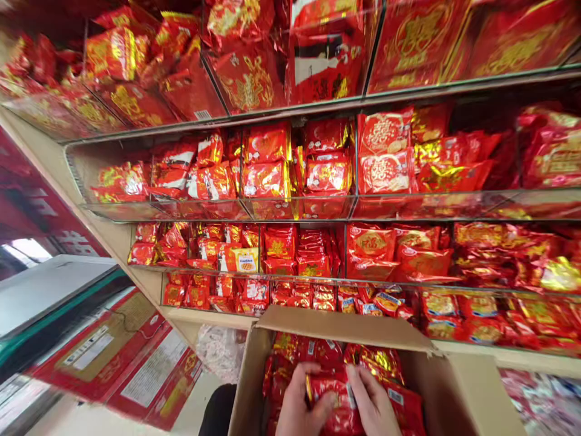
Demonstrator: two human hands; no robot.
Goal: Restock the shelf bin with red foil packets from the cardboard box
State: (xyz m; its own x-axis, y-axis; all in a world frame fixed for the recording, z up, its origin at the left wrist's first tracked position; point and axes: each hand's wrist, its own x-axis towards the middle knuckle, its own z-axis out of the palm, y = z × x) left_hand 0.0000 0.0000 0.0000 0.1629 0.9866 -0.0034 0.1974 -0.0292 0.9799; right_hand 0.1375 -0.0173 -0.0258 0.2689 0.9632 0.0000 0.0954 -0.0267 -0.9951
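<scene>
2 hands showing | 1 open carton standing | 4 shelf tiers showing | packets crowding past count

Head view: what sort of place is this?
Probably a shop selling packaged snacks or sweets: tiered shelves hold rows of red packets, one yellow packet reads "Cookies", and an open carton of red packets sits in front.
</scene>
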